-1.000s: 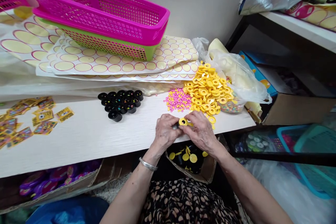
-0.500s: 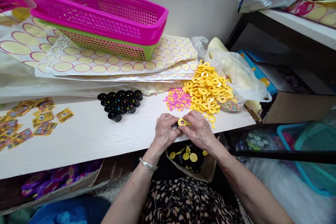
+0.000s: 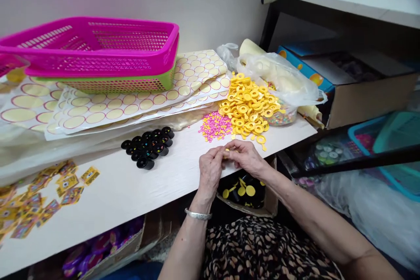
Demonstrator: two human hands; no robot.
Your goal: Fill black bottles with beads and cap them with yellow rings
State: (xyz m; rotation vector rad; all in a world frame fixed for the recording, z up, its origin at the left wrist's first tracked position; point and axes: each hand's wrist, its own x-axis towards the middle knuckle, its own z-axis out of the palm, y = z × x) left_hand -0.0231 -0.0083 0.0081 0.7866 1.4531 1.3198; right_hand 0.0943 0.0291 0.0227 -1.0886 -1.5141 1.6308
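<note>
My left hand [image 3: 210, 167] and my right hand [image 3: 246, 155] meet at the table's front edge, fingers pinched together. Between their fingertips is a small yellow plastic cap [image 3: 227, 150], mostly hidden by the fingers. Just beyond lies a heap of pink and yellow beads [image 3: 215, 126]. Beside it rises a pile of yellow ring-shaped caps with small tabs [image 3: 247, 103]. To the left, several black cups [image 3: 149, 144] stand in a tight cluster with coloured bits inside. Below my hands, a cardboard box [image 3: 271, 201] holds black cups with yellow caps.
Printed cards [image 3: 42, 197] lie scattered at the table's left. Stacked pink and green baskets [image 3: 114, 59] rest on sheets of round stickers [image 3: 131, 111] along the wall. A plastic bag [image 3: 278, 74] and an open carton [image 3: 367, 100] stand at the right, by a shelf [image 3: 361, 4].
The view has shifted and tilted. My fingers have closed further over the yellow cap; its ring, with a pink spot in the middle, showed before and is now mostly covered.
</note>
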